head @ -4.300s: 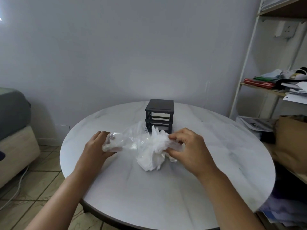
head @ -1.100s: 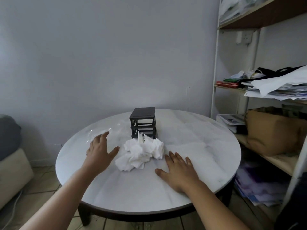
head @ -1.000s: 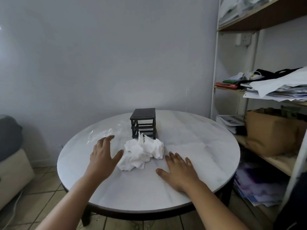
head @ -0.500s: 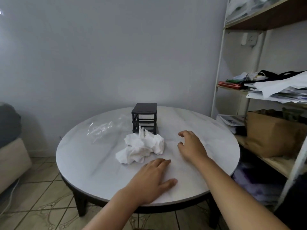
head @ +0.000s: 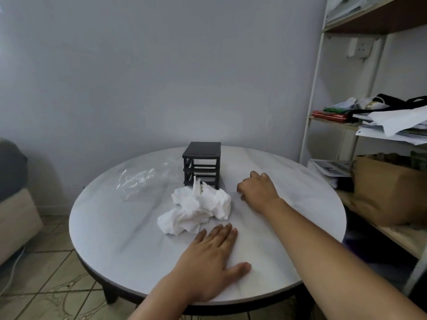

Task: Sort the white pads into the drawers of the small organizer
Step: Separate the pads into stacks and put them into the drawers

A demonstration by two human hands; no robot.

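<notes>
A crumpled heap of white pads (head: 196,210) lies in the middle of the round white table (head: 300,204), touching the front of the small black organizer (head: 202,163). The organizer's frame looks open, with no drawer fronts visible. My left hand (head: 211,257) lies flat on the table just in front of the heap, fingers straight, holding nothing. My right hand (head: 257,190) rests on the table to the right of the heap and the organizer, fingers curled under, with nothing seen in it.
An empty clear plastic bag (head: 138,181) lies on the table left of the organizer. A shelf unit (head: 369,135) with papers, bags and a cardboard box (head: 388,190) stands close on the right. A sofa corner (head: 13,204) is at the far left.
The pads came out of the plastic bag, which now lies at the left. My left hand moved from the heap's left side to its front; my right hand moved forward beside the organizer.
</notes>
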